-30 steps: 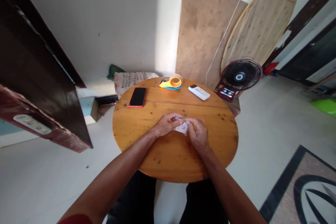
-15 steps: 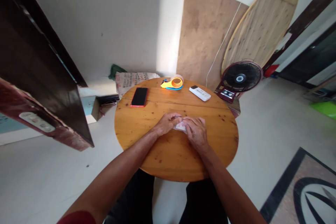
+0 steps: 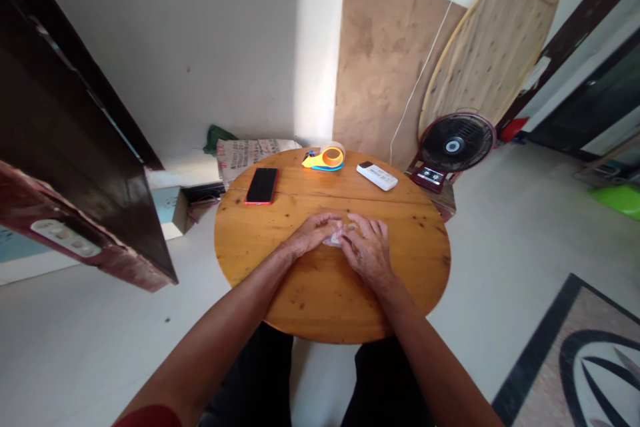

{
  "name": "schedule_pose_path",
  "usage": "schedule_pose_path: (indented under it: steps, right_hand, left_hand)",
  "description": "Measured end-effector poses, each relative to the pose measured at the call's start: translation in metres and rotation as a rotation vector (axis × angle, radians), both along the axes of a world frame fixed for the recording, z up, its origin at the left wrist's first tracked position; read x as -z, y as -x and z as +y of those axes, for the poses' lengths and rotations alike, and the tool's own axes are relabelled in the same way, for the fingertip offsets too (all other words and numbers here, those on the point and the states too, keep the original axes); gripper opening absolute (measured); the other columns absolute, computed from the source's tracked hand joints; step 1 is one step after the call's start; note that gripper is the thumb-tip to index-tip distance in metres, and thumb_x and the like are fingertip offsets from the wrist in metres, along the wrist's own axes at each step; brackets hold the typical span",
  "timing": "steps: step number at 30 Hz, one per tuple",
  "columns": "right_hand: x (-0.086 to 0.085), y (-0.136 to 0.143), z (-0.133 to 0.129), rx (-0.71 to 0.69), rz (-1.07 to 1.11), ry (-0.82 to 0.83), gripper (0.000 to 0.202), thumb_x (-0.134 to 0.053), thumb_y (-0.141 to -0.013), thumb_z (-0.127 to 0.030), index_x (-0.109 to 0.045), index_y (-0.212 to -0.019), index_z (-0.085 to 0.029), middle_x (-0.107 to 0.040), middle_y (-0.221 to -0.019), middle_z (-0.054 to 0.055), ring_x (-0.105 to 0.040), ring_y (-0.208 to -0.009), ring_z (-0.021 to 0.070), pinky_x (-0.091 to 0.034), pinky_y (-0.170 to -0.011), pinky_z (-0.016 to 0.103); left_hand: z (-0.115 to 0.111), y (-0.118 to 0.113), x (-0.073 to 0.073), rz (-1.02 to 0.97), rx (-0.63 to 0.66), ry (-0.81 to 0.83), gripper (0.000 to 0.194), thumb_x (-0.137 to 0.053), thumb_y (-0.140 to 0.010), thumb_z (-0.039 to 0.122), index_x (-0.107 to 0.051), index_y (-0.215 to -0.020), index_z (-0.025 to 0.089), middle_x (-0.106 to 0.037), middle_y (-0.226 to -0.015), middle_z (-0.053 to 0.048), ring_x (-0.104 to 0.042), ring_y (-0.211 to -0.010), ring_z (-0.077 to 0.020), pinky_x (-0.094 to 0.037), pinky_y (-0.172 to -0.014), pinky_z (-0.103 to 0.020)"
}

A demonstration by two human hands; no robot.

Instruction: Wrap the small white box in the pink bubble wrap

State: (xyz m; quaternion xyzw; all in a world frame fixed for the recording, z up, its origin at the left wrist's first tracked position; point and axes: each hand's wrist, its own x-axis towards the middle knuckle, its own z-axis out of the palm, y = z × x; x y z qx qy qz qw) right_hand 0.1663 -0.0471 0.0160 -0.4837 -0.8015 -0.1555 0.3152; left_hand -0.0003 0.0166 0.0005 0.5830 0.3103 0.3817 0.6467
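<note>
Left hand (image 3: 314, 235) and right hand (image 3: 367, 250) lie flat, fingers spread, pressing a small white packet (image 3: 334, 239) between them — gripping nothing — on the bench (image 3: 250, 247).

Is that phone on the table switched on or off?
It looks off or asleep: the phone lies flat, face up on the round table, and its screen is plain black, apart from both hands.

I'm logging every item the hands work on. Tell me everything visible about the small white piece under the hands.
The small white piece looks like thin, crinkled paper or plastic wrap with faint red marks. It lies flat on the round wooden table, near its middle. The left hand and right hand press on it from either side, fingers spread, covering most of it. Its full shape is hidden.
</note>
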Motion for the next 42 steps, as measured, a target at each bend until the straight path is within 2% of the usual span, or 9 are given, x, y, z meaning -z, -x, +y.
schedule_pose_path:
  steps: [6, 11, 14, 18, 22, 27, 32, 36, 42]
  right_hand:
    - [0.003, -0.004, -0.001, -0.036, 0.093, 0.004, 0.014, -0.056, -0.084, -0.025, -0.066, -0.093, -0.025, -0.058, -0.125, 0.008, -0.054, -0.106, 0.0248, -0.034, -0.093, 0.044]
    - [0.008, -0.009, 0.004, 0.001, 0.37, 0.004, 0.016, -0.054, -0.084, -0.024, -0.062, -0.097, -0.021, -0.06, -0.12, 0.009, -0.056, -0.11, 0.0239, -0.037, -0.094, 0.04]
    - [0.009, -0.008, 0.006, -0.001, 0.423, 0.055, 0.025, -0.054, -0.084, -0.026, -0.057, -0.109, -0.02, -0.061, -0.12, 0.01, -0.055, -0.112, 0.0245, -0.039, -0.092, 0.039]
    - [0.007, -0.005, 0.002, -0.036, 0.299, 0.139, 0.03, -0.057, -0.084, -0.031, -0.057, -0.113, -0.021, -0.059, -0.123, 0.009, -0.054, -0.113, 0.0243, -0.037, -0.093, 0.038]
    - [0.006, -0.002, 0.002, 0.022, 0.157, 0.126, 0.027, -0.055, -0.086, -0.033, -0.061, -0.109, -0.021, -0.057, -0.126, 0.009, -0.053, -0.11, 0.0254, -0.035, -0.094, 0.04]
    - [0.005, 0.002, 0.008, 0.082, 0.101, 0.187, 0.028, -0.044, -0.094, -0.032, -0.061, -0.113, -0.021, -0.065, -0.112, 0.008, -0.055, -0.102, 0.0229, -0.035, -0.089, 0.038]
    - [0.008, 0.004, 0.007, 0.082, 0.069, 0.2, 0.033, -0.039, -0.097, -0.031, -0.056, -0.123, -0.022, -0.063, -0.118, 0.008, -0.054, -0.103, 0.023, -0.034, -0.086, 0.038]
    - [0.01, 0.005, 0.008, 0.088, -0.001, 0.144, 0.031, -0.04, -0.096, -0.032, -0.062, -0.116, -0.024, -0.056, -0.129, 0.01, -0.051, -0.109, 0.0259, -0.034, -0.088, 0.041]
    - [0.01, 0.009, 0.011, 0.099, -0.016, 0.105, 0.029, -0.041, -0.095, -0.032, -0.064, -0.111, -0.023, -0.055, -0.13, 0.012, -0.051, -0.108, 0.0271, -0.035, -0.087, 0.042]
  left_hand:
    - [0.001, -0.001, 0.002, -0.025, -0.028, 0.102, 0.053, -0.081, -0.06, 0.036, -0.062, -0.104, 0.012, -0.067, -0.088, -0.005, -0.061, -0.074, -0.0143, -0.045, -0.073, -0.027]
    - [0.001, -0.002, 0.001, -0.022, -0.036, 0.153, 0.051, -0.081, -0.058, 0.028, -0.061, -0.102, 0.012, -0.067, -0.084, -0.004, -0.06, -0.07, -0.0129, -0.046, -0.07, -0.025]
    - [0.001, -0.002, 0.001, -0.005, -0.04, 0.133, 0.05, -0.08, -0.058, 0.025, -0.061, -0.103, 0.012, -0.067, -0.083, -0.003, -0.06, -0.07, -0.0124, -0.046, -0.069, -0.025]
    - [0.002, -0.002, 0.002, -0.027, -0.031, 0.101, 0.053, -0.079, -0.061, 0.028, -0.059, -0.107, 0.012, -0.067, -0.087, -0.004, -0.061, -0.074, -0.0132, -0.047, -0.072, -0.025]
    - [0.002, -0.003, 0.005, 0.008, -0.07, 0.023, 0.056, -0.076, -0.065, 0.03, -0.057, -0.115, 0.013, -0.066, -0.091, -0.004, -0.06, -0.078, -0.0138, -0.047, -0.074, -0.026]
    - [0.007, -0.007, 0.012, 0.102, -0.193, -0.135, 0.046, -0.071, -0.07, 0.034, -0.06, -0.109, 0.013, -0.064, -0.091, -0.003, -0.057, -0.079, -0.0132, -0.045, -0.075, -0.025]
    - [0.009, -0.008, 0.014, 0.048, -0.214, -0.085, 0.048, -0.07, -0.07, 0.034, -0.057, -0.11, 0.012, -0.061, -0.086, -0.001, -0.054, -0.073, -0.0111, -0.045, -0.072, -0.024]
    - [0.008, -0.008, 0.012, 0.046, -0.227, -0.061, 0.046, -0.071, -0.07, 0.034, -0.058, -0.109, 0.012, -0.062, -0.086, -0.001, -0.055, -0.074, -0.0114, -0.045, -0.073, -0.024]
    - [0.008, -0.007, 0.012, 0.07, -0.236, -0.101, 0.041, -0.068, -0.072, 0.031, -0.06, -0.108, 0.012, -0.063, -0.089, -0.002, -0.056, -0.078, -0.0125, -0.045, -0.076, -0.026]
